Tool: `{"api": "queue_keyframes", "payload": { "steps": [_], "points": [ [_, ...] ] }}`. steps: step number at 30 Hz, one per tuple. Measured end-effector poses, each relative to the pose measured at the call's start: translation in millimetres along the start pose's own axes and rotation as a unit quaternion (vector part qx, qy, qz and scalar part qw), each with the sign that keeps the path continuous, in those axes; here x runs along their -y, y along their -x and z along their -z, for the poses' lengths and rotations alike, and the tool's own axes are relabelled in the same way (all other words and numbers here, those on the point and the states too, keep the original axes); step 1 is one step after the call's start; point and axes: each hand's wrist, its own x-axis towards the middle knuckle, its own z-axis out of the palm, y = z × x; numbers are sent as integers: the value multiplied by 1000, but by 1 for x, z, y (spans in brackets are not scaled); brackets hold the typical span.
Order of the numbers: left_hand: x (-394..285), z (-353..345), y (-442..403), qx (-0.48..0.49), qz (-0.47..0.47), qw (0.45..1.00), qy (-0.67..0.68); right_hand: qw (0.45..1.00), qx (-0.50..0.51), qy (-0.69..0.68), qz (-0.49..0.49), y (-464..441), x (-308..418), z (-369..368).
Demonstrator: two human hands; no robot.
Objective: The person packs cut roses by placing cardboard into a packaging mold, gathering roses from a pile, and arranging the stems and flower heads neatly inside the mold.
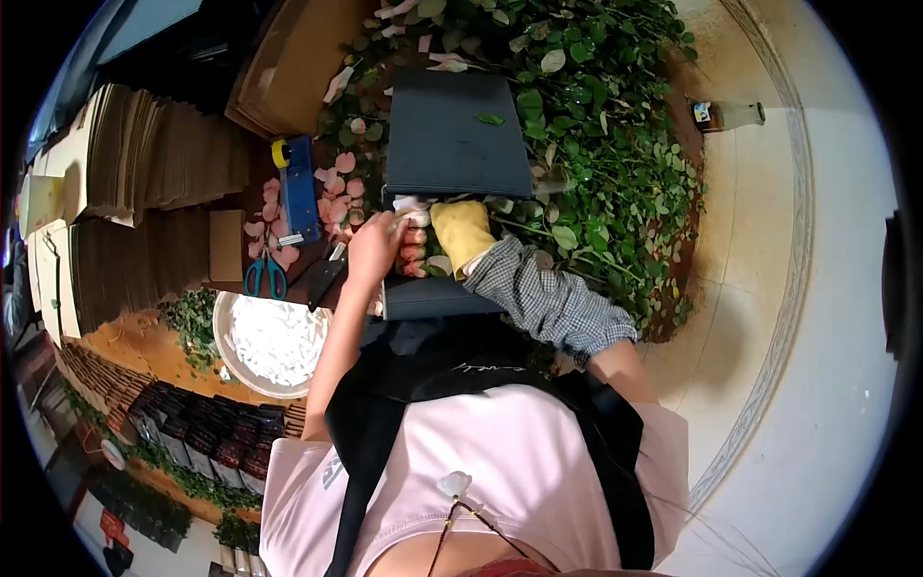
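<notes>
Roses (413, 253) sit in a row between a far board (457, 135) and a near board (433, 300). Bare left hand (375, 247), fingers bent, is at the row's far end; whether it pinches anything cannot be told. Yellow-gloved right hand (462, 234) is just right, fingers unclear.
</notes>
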Motion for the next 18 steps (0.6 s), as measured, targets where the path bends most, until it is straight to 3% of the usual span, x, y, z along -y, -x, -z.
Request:
{"api": "queue_keyframes", "payload": {
  "steps": [2,4,5,6,8,10,11,12,13,14,16,18],
  "points": [
    [0,-1,1,-11,-11,1000,-14,999,43,4,1,-7,-1,-4],
    [11,0,9,-55,15,994,95,997,70,-2,-21,-8,-4,-4],
    [24,-2,16,-117,42,978,170,1000,21,10,-5,-10,-9,-17],
    [18,21,17,-137,176,935,277,999,-28,21,13,-11,-12,-23],
    [27,52,17,-220,32,943,248,1000,-6,-9,22,-13,-18,-32],
    [28,50,15,-159,-62,966,196,999,11,-32,32,-19,-20,-44],
    [26,42,18,-32,98,945,309,999,4,-29,41,-25,-22,-65],
    [28,32,9,31,183,954,237,998,-3,-27,47,-24,-18,-53],
    [24,9,-2,-36,89,979,179,993,-117,4,26,-8,-16,-44],
    [12,-12,-11,-102,-1,988,119,993,-114,9,27,-7,-16,-43],
    [-10,-4,-20,-42,52,982,178,993,-115,16,6,-5,-16,-44],
    [-2,2,-14,-1,73,971,227,979,-149,-129,-60,-2,-22,-33]
  ]
}}
